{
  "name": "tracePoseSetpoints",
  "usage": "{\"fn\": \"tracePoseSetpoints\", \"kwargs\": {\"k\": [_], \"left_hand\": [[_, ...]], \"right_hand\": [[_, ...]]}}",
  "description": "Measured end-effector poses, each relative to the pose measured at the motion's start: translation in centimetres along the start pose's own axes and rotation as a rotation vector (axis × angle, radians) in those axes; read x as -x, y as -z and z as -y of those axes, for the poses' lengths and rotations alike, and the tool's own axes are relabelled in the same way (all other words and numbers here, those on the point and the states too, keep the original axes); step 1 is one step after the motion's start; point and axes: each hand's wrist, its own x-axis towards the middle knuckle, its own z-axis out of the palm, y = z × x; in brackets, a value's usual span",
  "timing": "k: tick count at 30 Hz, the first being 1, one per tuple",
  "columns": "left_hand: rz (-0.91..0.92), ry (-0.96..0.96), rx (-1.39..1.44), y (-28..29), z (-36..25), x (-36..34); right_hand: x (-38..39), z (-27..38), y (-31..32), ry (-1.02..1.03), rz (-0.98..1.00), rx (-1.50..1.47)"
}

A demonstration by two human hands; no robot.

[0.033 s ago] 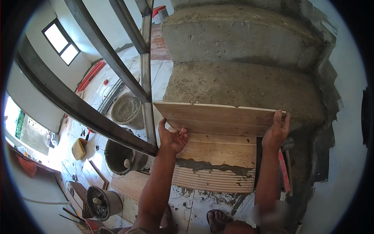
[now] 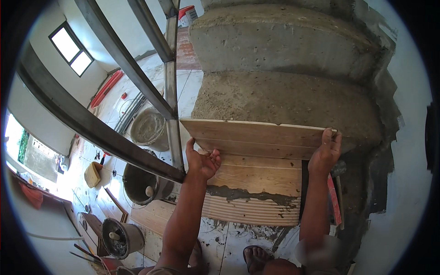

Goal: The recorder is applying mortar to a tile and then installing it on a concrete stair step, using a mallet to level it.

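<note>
A wood-look tile [image 2: 256, 136] stands nearly upright across the front of a rough concrete step [image 2: 288, 94], its pale top edge facing up. At its left end is my left hand [image 2: 202, 162], thumb against the edge and fingers curled by the lower part. My right hand [image 2: 324, 153] grips the other end, fingertips over the top corner. Below the upright piece lies a wood-look tread tile [image 2: 259, 176]. Wet grey mortar [image 2: 247, 195] runs in a ragged strip between that tread and a ribbed front tile [image 2: 250, 211].
Metal railing bars [image 2: 172, 91] rise close by my left arm. Beyond them stand a grey mortar bucket [image 2: 149, 128], a dark bucket [image 2: 137, 181] and a smaller bucket [image 2: 130, 238]. A red bar [image 2: 333, 195] and a mallet head [image 2: 338, 168] are beside my right forearm.
</note>
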Motion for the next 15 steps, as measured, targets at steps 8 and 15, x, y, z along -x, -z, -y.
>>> {"fn": "tracePoseSetpoints", "kwargs": {"k": [8, 15], "left_hand": [[-0.027, 0.004, -0.002, -0.4, -0.1, 0.1], [0.036, -0.009, -0.036, 0.0, 0.0, -0.4]], "right_hand": [[-0.2, 0.3, -1.2, 0.032, -0.034, -0.007], [-0.1, 0.0, -0.7, 0.044, -0.029, -0.038]]}}
